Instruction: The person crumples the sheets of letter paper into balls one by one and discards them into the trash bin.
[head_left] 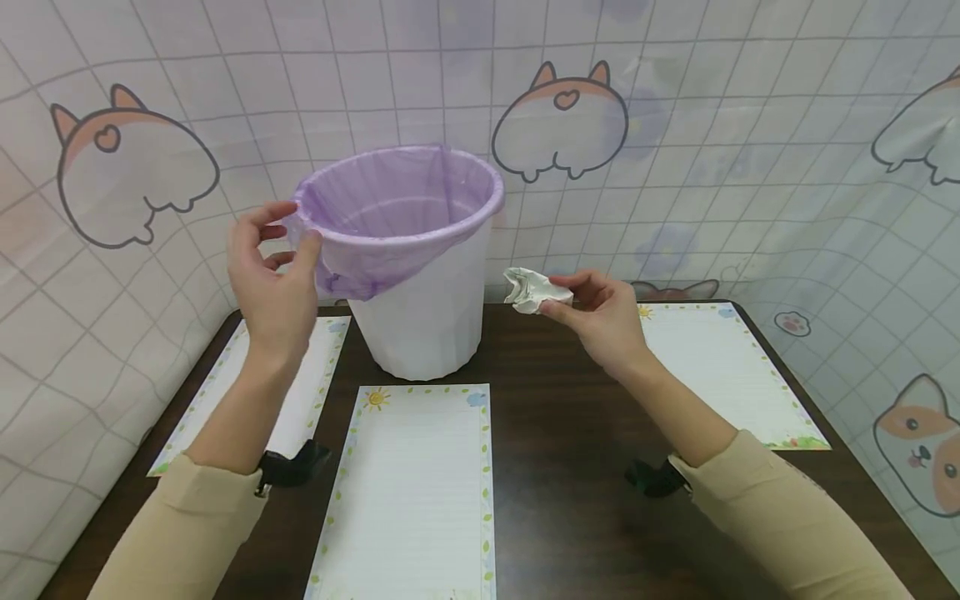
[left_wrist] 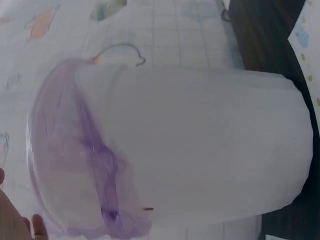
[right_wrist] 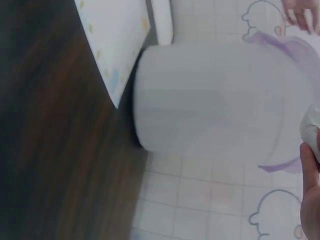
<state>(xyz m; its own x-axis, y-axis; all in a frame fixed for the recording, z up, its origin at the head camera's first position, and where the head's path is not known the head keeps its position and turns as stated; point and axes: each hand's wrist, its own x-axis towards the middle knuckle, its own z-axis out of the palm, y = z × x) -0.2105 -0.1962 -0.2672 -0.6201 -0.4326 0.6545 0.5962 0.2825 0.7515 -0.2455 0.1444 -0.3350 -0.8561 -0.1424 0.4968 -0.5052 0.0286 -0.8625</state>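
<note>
A white trash bin (head_left: 423, 321) lined with a purple trash bag (head_left: 367, 271) stands at the back of the table, the bag folded over its rim. My left hand (head_left: 273, 275) is at the bin's left rim, thumb and index finger apart with their tips right at the bag's edge. In the left wrist view, its fingertips (left_wrist: 39, 227) show at the lower left beside the bag. To the right of the bin, my right hand (head_left: 600, 312) pinches a crumpled paper (head_left: 532, 289) between thumb and fingers, above the table. The right wrist view catches the crumpled paper (right_wrist: 310, 125) at its edge.
Sheets of bordered note paper lie on the dark table (head_left: 558, 467): one in the front middle (head_left: 412, 492), one at left (head_left: 300, 408), one at right (head_left: 712, 375). A printed grid curtain (head_left: 712, 108) with cartoon dogs hangs behind and at both sides.
</note>
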